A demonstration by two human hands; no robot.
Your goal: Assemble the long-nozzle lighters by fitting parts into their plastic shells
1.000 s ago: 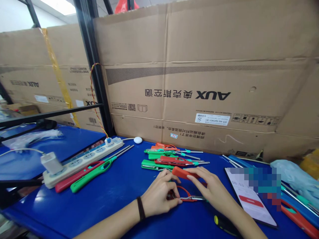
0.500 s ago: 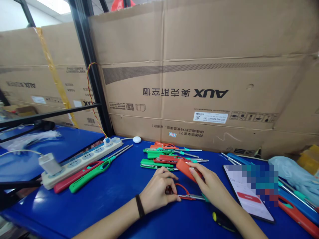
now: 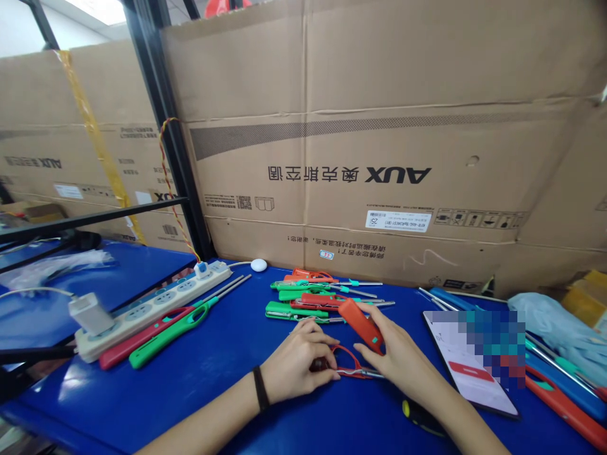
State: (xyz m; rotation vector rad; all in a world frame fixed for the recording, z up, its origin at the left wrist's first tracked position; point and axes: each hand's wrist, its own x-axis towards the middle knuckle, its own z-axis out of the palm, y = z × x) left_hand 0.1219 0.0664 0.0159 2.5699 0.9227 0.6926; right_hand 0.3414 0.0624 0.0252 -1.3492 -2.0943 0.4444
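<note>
On a blue bench (image 3: 190,385) backed by AUX cartons (image 3: 379,126), a person's left hand (image 3: 294,361) curls closed over a red looped lighter part (image 3: 344,359), its metal tube (image 3: 365,374) pointing right along the bench. The right hand (image 3: 398,360) grips a red plastic casing (image 3: 360,325) between thumb and fingers, its long axis tilted, upper end toward the cartons, lower end just above the tube. Ahead, a group of red and green utility lighters (image 3: 303,303) lies with nozzles pointing right. Open blue bench stretches left of the hands toward two more lighters (image 3: 164,338) beside a power strip (image 3: 152,309). A phone (image 3: 455,360) lies near the right hand, a screwdriver handle (image 3: 420,417) below it.
</note>
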